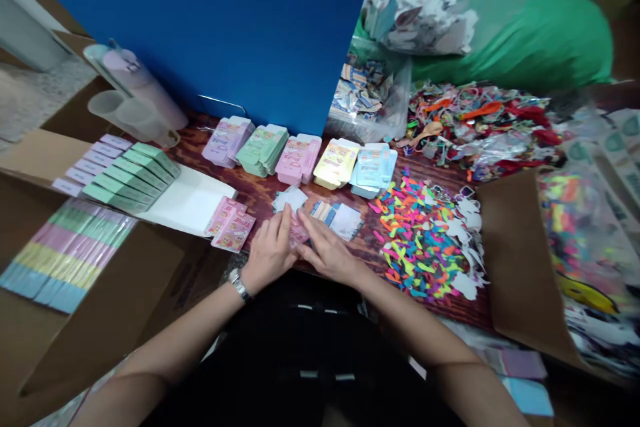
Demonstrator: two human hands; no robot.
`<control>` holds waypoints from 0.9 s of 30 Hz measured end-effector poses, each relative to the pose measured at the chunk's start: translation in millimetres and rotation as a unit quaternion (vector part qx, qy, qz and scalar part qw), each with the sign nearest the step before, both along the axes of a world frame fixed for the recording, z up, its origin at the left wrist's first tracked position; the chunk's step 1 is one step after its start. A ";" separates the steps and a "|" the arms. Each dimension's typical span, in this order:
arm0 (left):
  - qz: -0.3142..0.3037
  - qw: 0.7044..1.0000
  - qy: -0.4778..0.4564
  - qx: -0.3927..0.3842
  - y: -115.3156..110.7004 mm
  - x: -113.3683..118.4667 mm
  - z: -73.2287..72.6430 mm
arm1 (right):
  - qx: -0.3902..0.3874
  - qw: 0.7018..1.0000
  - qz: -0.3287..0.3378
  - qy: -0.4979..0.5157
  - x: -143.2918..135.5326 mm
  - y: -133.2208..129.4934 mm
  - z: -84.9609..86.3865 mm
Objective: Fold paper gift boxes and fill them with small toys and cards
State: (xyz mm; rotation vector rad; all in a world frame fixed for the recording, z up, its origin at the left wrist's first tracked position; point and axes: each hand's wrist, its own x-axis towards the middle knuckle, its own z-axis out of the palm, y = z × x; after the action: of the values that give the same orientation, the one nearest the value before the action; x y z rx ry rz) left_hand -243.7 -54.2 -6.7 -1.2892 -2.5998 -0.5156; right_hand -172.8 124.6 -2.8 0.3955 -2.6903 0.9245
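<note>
My left hand and my right hand meet at the near edge of a wooden table, both pressing on a small pink packet between the fingertips. A metal watch is on my left wrist. Two pink cartons lie just left of my left hand. Small printed cards lie just beyond my right hand. Most of the pink packet is hidden under my fingers.
Stacks of flat cartons, purple, green, pink, yellow and blue, line the back before a blue panel. A heap of bright small pieces lies at right. Cardboard boxes stand at left.
</note>
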 end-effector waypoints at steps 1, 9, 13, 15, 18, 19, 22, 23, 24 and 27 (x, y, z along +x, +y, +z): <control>0.025 0.999 0.021 -0.020 -10.2 -1.8 1.9 | 0.004 1.000 -0.004 0.003 -9.2 4.7 1.7; 0.135 0.975 0.093 -0.147 -53.1 -21.5 -1.6 | 0.185 0.972 -0.105 -0.097 -133.6 53.6 34.2; 0.136 0.976 0.081 -0.151 -50.9 -23.2 -7.2 | 0.238 0.938 -0.096 -0.232 -180.8 61.8 32.6; 0.134 0.977 0.077 -0.146 -51.3 -22.7 -7.4 | 0.253 0.926 -0.091 -0.264 -192.1 63.0 25.7; 0.130 0.982 0.082 -0.114 -50.2 -24.5 -1.7 | 0.273 0.928 -0.088 -0.239 -197.6 62.1 15.0; 0.127 0.984 0.082 -0.093 -47.9 -26.7 2.2 | 0.277 0.933 -0.090 -0.212 -197.6 61.4 12.8; 0.107 0.992 0.060 -0.005 -31.2 -39.3 17.8 | 0.265 0.951 -0.111 -0.114 -194.8 59.6 14.5; 0.097 0.994 0.044 0.028 -22.4 -45.1 23.3 | 0.244 0.958 -0.124 -0.083 -192.5 59.6 18.1; 0.088 0.994 0.029 0.063 -12.4 -51.1 28.2 | 0.214 0.966 -0.137 -0.054 -188.8 59.7 23.0; 0.087 0.984 0.018 0.154 20.4 -66.0 36.5 | 0.103 0.982 -0.158 0.029 -168.4 59.2 43.0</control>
State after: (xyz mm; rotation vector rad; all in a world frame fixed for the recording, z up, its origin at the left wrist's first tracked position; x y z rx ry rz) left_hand -309.6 -33.9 29.8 -0.9549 -2.4492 -0.8140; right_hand -341.2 183.8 40.2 0.0284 -2.6946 0.5378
